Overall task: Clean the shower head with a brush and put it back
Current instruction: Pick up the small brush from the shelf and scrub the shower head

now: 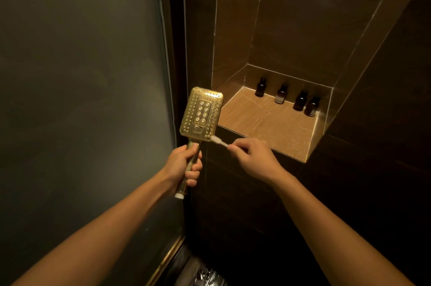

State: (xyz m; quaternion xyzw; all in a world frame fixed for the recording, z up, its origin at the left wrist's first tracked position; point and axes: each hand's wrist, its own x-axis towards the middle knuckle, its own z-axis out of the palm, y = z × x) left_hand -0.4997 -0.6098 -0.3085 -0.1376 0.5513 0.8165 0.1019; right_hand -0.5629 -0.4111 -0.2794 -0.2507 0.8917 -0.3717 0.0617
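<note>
The scrubbing step is in hand: the gold, rectangular metal shower head [201, 114] stands upright just left of the middle of the view, its nozzle face turned toward the camera, with rows of small jets around a central block of eight larger round nozzles and a button below them. The left hand [184, 164] holds it by the handle, fingers [195, 170] wrapped and clamped around the gold stem, thumb lying up along the front. The threaded end of the handle shows below the fist; no hose is visible on it, though the light is dim there.

The right hand [253, 157] comes in from 3 o'clock of the shower head, its fingers pinched together on the pale, thin handle of a small white brush [218, 141]. The bristle end meets the shower head at its 5 o'clock corner, touching or all but touching the lower right edge of the face plate.

Behind, at 1 o'clock, a tan tiled wall niche [268, 122] carries four small dark brown bottles [286, 96] along its back edge, well apart from the hands. A frosted glass panel [81, 87] fills the left side.

Judging by where the brush sits, only the rim corner is being worked, so the next move calls for drawing the bristles up and across the nozzle rows while the left hand keeps the face steady and tilted toward the light. Putting it back is not yet in reach; no holder is in view
</note>
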